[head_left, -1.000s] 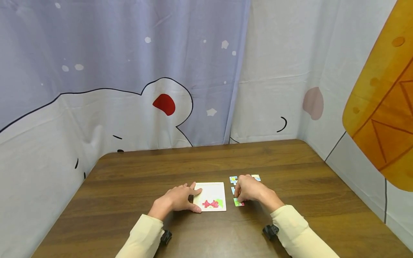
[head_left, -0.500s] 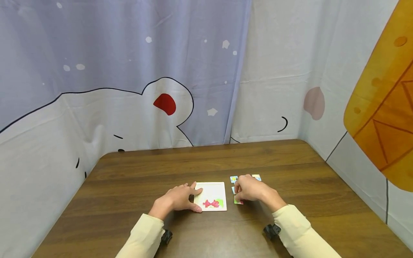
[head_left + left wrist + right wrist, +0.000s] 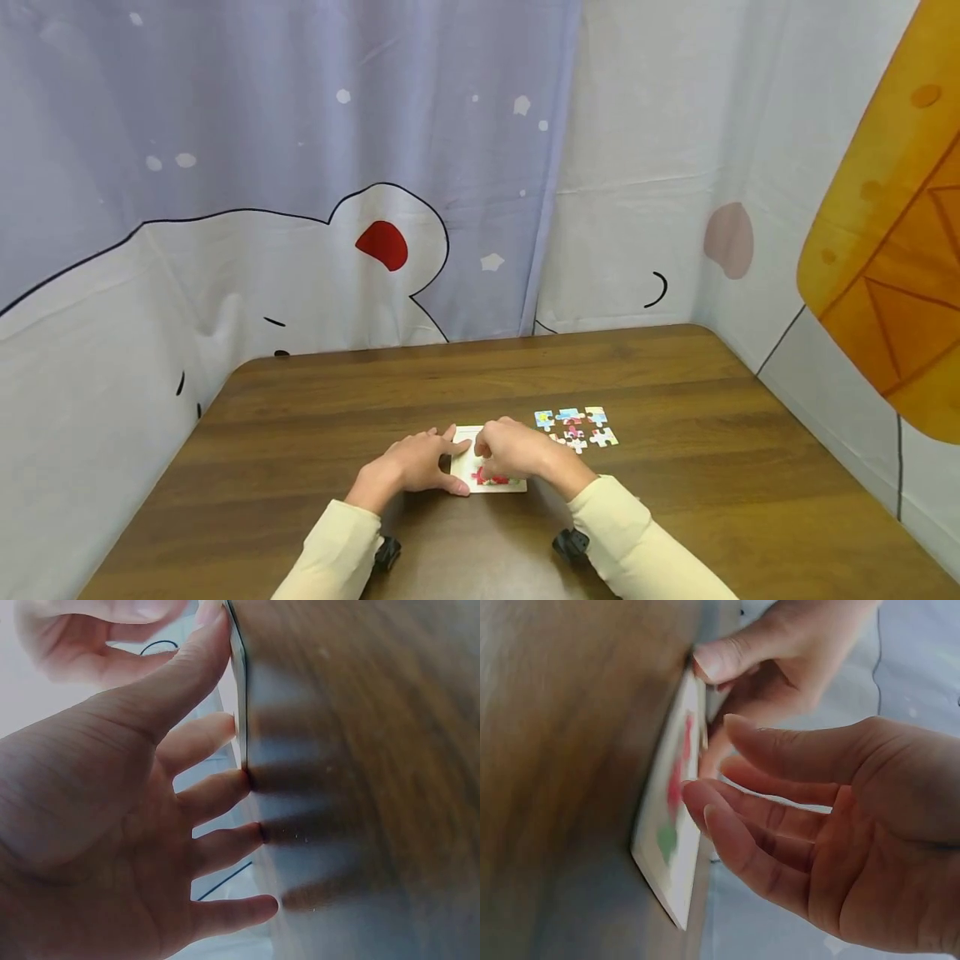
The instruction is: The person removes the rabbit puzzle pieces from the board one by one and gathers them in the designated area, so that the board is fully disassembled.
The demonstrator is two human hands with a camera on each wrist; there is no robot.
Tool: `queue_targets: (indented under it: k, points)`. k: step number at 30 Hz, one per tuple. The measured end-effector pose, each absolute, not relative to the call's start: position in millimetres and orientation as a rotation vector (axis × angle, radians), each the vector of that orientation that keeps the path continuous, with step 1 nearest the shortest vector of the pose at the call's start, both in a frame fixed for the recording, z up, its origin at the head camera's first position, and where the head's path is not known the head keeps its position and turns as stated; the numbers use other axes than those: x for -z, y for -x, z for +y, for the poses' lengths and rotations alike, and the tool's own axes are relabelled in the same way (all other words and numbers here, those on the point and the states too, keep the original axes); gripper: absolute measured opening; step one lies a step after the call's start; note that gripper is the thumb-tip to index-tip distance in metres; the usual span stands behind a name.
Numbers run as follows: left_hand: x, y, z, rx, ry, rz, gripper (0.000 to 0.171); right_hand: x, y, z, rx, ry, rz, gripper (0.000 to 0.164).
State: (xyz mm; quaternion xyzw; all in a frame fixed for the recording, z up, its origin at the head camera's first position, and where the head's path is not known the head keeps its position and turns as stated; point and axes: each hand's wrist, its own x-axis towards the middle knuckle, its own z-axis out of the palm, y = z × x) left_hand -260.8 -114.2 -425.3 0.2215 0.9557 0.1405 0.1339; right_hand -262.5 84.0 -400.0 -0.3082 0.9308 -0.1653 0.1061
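Observation:
A pale square puzzle board [image 3: 462, 433] with red and green picture parts along its near side lies on the table. My left hand [image 3: 417, 462] rests at its left edge, fingers spread and fairly straight, thumb on the near left corner. Over the board hovers my right hand [image 3: 517, 450], its fingertips close above the red part. In the right wrist view the right thumb [image 3: 780, 746] stands apart from the bent fingers [image 3: 754, 859], with nothing visible between them. The right hand covers the far right of the board in the head view.
Several loose jigsaw pieces [image 3: 596, 416] lie on the wooden table [image 3: 360, 387] right of the board. Patterned curtains [image 3: 487, 167] hang behind the table and along its right side.
My right hand has moved left from the loose pieces to over the board. The green and pink piece it touched is gone from its spot. My left hand has stayed put.

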Motion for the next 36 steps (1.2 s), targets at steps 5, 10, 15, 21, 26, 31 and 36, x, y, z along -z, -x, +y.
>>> queue_targets:
  k: [5, 10, 15, 21, 26, 31, 36]
  points:
    - [426.3, 259.1, -114.3, -0.410, -0.653, 2.771, 0.079, 409.4, 263.1, 73.6, 0.441, 0.885, 2.731, 0.028]
    - [425.7, 259.0, -114.7, -0.418, -0.644, 2.775, 0.078, 413.4, 264.8, 73.9, 0.440, 0.935, 2.713, 0.025]
    - [425.0, 260.1, -114.6, -0.416, -0.652, 2.781, 0.078, 414.6, 267.8, 75.8, 0.486, 0.921, 2.678, 0.021]
    - [422.9, 260.5, -113.6, -0.397, -0.643, 2.790, 0.078, 413.1, 269.9, 75.7, 0.482, 0.941, 2.687, 0.016]
    - [422.0, 259.0, -113.3, -0.388, -0.640, 2.796, 0.079, 414.4, 270.5, 75.1, 0.470, 0.974, 2.692, 0.016]
    - [421.9, 258.4, -113.5, -0.393, -0.641, 2.798, 0.079, 416.4, 271.2, 75.3, 0.495, 0.939, 2.689, 0.020]
    - [422.5, 259.2, -113.5, -0.399, -0.641, 2.791, 0.079, 417.3, 273.7, 77.8, 0.545, 0.916, 2.665, 0.018]
